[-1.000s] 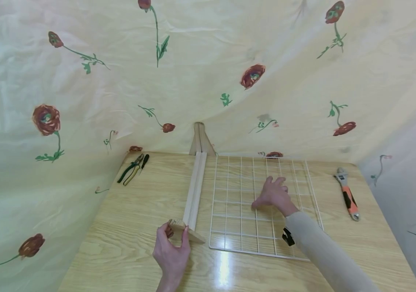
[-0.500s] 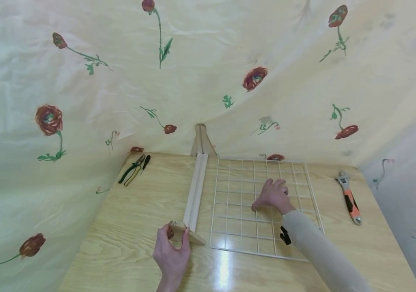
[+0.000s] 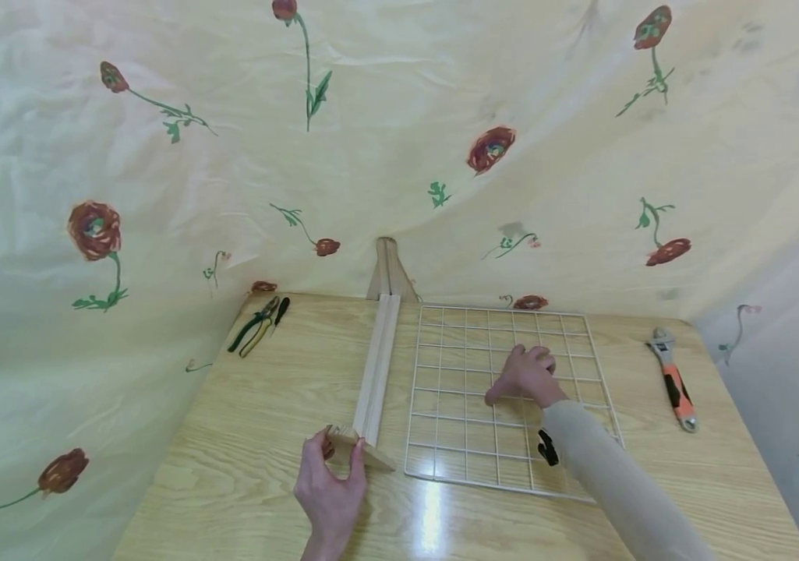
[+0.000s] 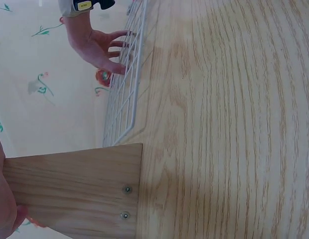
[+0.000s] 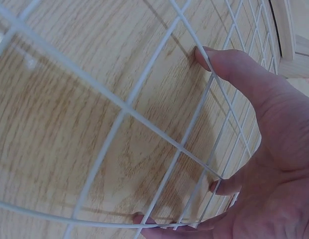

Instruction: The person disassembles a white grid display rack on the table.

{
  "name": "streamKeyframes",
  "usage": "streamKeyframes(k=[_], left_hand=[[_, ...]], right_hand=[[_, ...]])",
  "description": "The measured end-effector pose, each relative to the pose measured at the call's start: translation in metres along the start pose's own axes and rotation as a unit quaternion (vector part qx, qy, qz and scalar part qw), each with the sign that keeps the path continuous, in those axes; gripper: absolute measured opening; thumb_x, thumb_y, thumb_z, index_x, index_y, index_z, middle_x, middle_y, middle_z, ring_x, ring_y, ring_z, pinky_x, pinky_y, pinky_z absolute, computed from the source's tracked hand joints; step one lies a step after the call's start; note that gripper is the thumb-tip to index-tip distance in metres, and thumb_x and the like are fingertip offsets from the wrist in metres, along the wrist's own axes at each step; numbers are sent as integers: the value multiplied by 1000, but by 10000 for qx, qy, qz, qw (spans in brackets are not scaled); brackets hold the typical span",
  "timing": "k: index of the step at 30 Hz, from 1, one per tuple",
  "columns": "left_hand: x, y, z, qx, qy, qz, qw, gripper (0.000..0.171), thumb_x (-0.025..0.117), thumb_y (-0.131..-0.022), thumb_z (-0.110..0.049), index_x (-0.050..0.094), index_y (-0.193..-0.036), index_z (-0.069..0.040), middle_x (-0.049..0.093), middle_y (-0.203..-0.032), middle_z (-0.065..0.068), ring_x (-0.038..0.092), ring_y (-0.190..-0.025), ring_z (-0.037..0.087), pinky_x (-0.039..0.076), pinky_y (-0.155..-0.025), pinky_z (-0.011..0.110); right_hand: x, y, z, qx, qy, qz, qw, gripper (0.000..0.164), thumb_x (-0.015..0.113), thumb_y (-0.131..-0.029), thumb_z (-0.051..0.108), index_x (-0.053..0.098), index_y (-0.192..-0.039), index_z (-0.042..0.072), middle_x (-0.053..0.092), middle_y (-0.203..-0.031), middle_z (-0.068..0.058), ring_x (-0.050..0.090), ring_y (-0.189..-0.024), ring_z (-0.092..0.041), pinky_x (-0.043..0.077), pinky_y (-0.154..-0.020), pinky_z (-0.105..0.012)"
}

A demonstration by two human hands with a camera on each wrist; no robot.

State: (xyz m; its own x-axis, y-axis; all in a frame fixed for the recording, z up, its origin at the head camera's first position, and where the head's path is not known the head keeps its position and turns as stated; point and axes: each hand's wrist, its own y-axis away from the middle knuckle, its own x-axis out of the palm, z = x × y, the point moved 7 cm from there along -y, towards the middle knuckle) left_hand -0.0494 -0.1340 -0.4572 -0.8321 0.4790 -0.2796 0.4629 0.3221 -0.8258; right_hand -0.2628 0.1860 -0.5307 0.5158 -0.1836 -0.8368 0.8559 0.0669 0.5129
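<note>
My left hand (image 3: 331, 487) pinches the upper part of the near wooden end board (image 3: 364, 450), thumb on one side and fingers on the other. Two screw heads show low on this board (image 4: 94, 186) in the left wrist view. A pale grooved wooden bar (image 3: 376, 366) runs from it to a matching far end piece (image 3: 388, 273) by the back wall. Right of the bar is a white wire grid (image 3: 451, 405), a little above the table. My right hand (image 3: 527, 374) holds the grid near its middle; its thumb and fingertips reach through the wires (image 5: 154, 124).
Pliers (image 3: 255, 326) and a small black-handled screwdriver (image 3: 281, 313) lie at the back left of the wood-grain table (image 3: 259, 421). An adjustable wrench (image 3: 673, 378) with orange and black grips lies at the right. Flowered cloth (image 3: 231, 156) hangs behind and at the sides.
The head view has shifted very slightly. Both hands keep their holds, and the grid and wooden frame stay in almost the same places.
</note>
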Motion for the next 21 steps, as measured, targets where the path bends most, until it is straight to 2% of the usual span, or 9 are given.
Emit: streamKeyframes(k=[10, 16, 21], left_hand=[[0, 0, 0, 10, -1, -13, 10000, 47, 69, -91, -36, 59, -100, 9, 63, -79, 13, 63, -61, 25, 58, -49, 34], [1, 0, 0, 42, -2, -75, 10000, 46, 68, -92, -36, 59, -100, 9, 63, -79, 13, 63, -59, 26, 57, -48, 34], [1, 0, 0, 10, 7, -28, 10000, 47, 67, -92, -37, 59, -99, 9, 64, -79, 14, 64, -60, 27, 57, -48, 35]], right_hand=[[2, -2, 0, -29, 41, 71, 10000, 136, 84, -68, 58, 7, -143, -27, 0, -135, -61, 17, -124, -74, 32, -99, -73], [3, -3, -2, -21, -152, 58, 9999, 135, 84, -71, 55, 5, -144, -26, -3, -136, -60, 14, -124, -73, 29, -101, -75], [4, -3, -3, -30, -377, 80, 9993, 136, 86, -70, 53, 4, -145, -25, -6, -137, -60, 13, -124, -73, 35, -94, -78]])
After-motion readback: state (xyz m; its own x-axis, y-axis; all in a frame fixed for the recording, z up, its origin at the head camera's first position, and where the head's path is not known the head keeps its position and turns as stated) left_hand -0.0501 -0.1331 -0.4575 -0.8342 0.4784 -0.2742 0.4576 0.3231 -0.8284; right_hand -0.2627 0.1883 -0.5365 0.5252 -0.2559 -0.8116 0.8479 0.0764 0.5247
